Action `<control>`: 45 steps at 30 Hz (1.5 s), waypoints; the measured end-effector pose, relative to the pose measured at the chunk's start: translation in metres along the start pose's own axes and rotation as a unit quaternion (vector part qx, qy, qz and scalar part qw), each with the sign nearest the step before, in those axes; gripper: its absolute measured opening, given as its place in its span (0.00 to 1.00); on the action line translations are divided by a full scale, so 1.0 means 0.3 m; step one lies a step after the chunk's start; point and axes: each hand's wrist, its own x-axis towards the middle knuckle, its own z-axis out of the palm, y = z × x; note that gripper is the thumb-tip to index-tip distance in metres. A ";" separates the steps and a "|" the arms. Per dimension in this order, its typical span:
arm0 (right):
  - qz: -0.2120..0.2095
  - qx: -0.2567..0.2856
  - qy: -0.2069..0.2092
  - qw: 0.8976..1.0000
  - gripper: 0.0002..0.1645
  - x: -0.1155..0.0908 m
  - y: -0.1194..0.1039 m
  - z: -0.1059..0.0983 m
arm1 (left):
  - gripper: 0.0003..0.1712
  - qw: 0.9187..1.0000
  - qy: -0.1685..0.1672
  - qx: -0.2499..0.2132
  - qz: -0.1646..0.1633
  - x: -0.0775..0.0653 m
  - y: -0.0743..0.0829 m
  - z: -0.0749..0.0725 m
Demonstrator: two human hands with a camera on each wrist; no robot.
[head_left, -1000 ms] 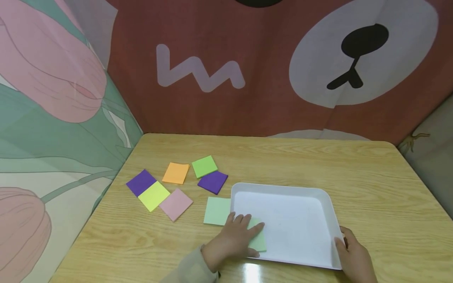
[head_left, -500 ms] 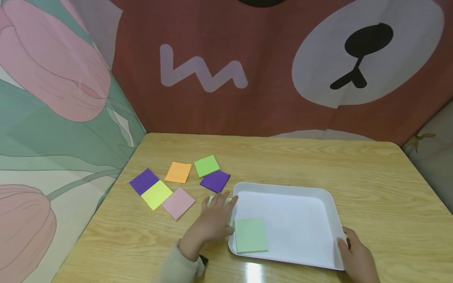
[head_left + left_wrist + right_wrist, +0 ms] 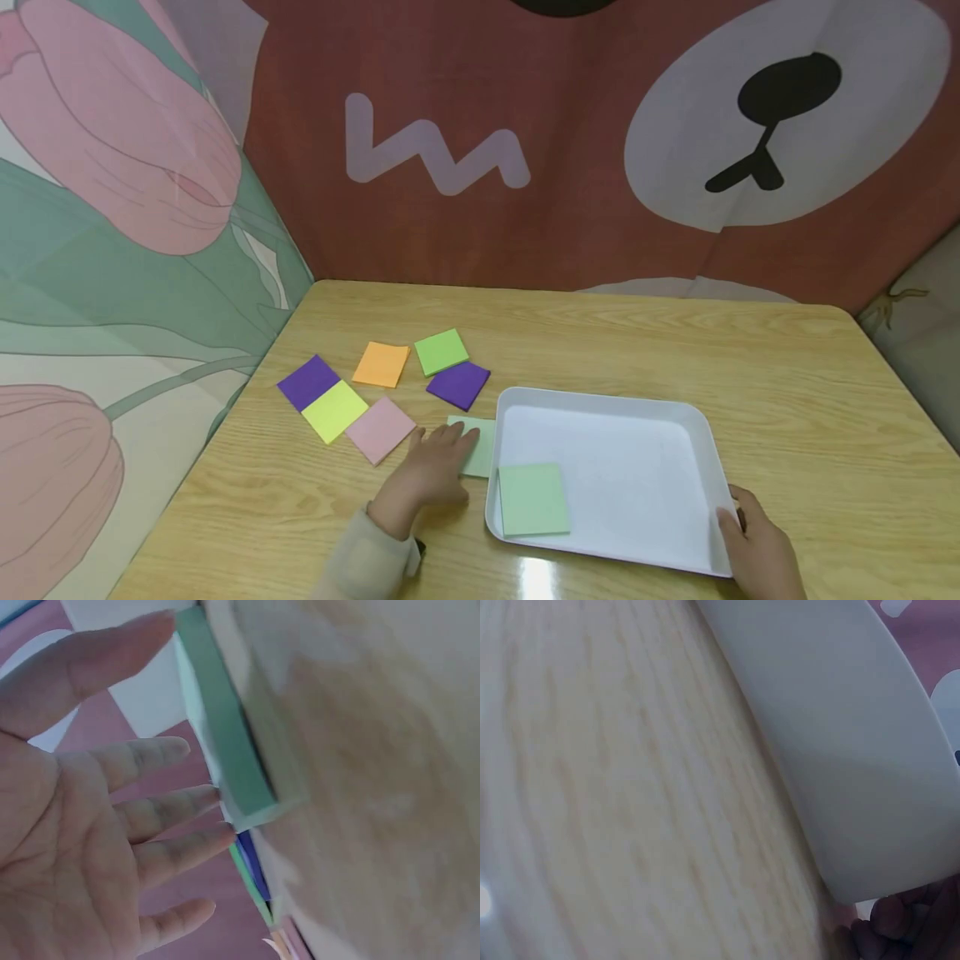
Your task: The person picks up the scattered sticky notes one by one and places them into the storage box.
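Note:
My left hand [image 3: 431,471] hovers with spread fingers over the near part of a mint-green sticky note pad [image 3: 480,446] lying against the tray's left side. In the left wrist view its palm and straight fingers [image 3: 172,855] show, with the thick edge of the green pad [image 3: 229,727] just past the fingertips. A second mint-green pad [image 3: 534,500] lies inside the white tray [image 3: 637,562], in its near left corner. My right hand [image 3: 763,546] grips the tray's right rim, thumb on top; the right wrist view shows curled fingers at the tray corner [image 3: 855,855].
Left of the tray lie several more sticky note pads: purple [image 3: 459,386], lime green [image 3: 441,352], orange [image 3: 382,365], pink [image 3: 381,430], yellow [image 3: 334,412] and another purple one [image 3: 308,383]. All rest on the wooden table [image 3: 247,517], with printed cloth [image 3: 450,242] behind it.
My left hand has let go of the mint-green pad in the tray's corner and moved left, out over the other green pad. The right hand keeps its hold on the tray.

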 end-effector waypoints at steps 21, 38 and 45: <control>0.000 0.005 -0.002 1.000 0.21 -0.003 -0.008 -0.006 | 0.49 1.000 -0.008 -0.022 -0.009 0.039 -0.010 0.008; 0.004 0.013 -0.006 1.000 0.21 -0.003 -0.001 -0.007 | 0.48 1.000 0.022 0.006 0.008 0.064 -0.003 -0.006; -0.001 0.015 0.022 1.000 0.20 -0.009 0.001 -0.004 | 0.50 0.998 0.030 0.063 0.007 0.069 -0.002 -0.007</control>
